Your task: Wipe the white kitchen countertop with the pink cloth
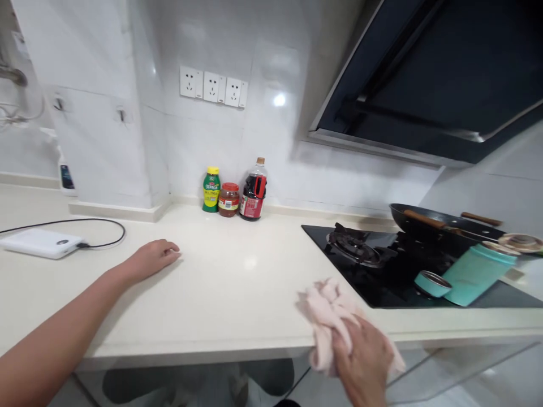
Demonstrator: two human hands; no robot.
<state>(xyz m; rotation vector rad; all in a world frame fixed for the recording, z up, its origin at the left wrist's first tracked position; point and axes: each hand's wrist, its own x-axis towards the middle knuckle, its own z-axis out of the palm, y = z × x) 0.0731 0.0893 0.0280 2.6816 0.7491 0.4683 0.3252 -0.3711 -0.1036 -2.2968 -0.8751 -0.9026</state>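
Note:
My right hand (365,356) is closed on a crumpled pale pink cloth (333,316) at the counter's front edge, just left of the black gas stove. Part of the cloth lies on the countertop and part hangs over the edge. My left hand (155,260) rests on the white countertop (229,294) at the left, fingers slightly bent and nothing in them. A white power bank (42,243) with a black cable lies to the left of that hand.
By the back wall stand a green bottle with yellow cap (211,191), a red-lidded jar (229,200) and a dark sauce bottle (253,192). The stove (382,282) holds a wok (424,217), a tilted turquoise container (475,274) and a small turquoise cup (432,284). A range hood (424,73) overhangs it.

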